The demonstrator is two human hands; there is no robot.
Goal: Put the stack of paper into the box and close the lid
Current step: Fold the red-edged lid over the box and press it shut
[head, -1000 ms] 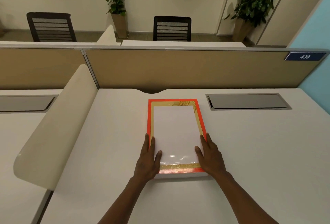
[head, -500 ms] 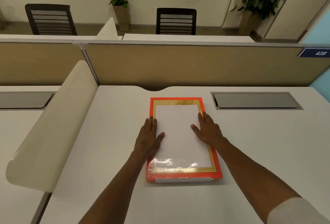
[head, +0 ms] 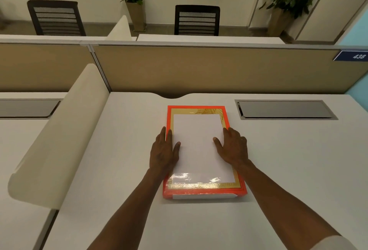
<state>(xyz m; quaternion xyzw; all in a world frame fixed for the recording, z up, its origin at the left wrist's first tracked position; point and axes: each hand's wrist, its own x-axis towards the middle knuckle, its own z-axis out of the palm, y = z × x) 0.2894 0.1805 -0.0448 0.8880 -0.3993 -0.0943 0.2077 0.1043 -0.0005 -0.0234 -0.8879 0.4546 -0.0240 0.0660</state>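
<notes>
An orange box (head: pixel 203 190) with a gold inner border lies flat on the white desk, its long side pointing away from me. A glossy white panel (head: pixel 197 146) fills its top; I cannot tell whether this is the paper or the lid's face. My left hand (head: pixel 163 150) lies flat on the box's left edge at mid-length, thumb on the white panel. My right hand (head: pixel 233 148) lies flat on the right edge opposite it, fingers spread. Neither hand grips anything. A white strip shows along the box's near side.
The white desk (head: pixel 288 160) stretches around the box. A cream curved divider (head: pixel 59 136) rises at the left. A grey cable flap (head: pixel 284 109) sits back right, and a tan partition (head: pixel 199 68) closes the far edge. Chairs and plants stand beyond.
Both hands have slid from the box's near end forward to the middle of its long sides. The box looks closer and larger in view.
</notes>
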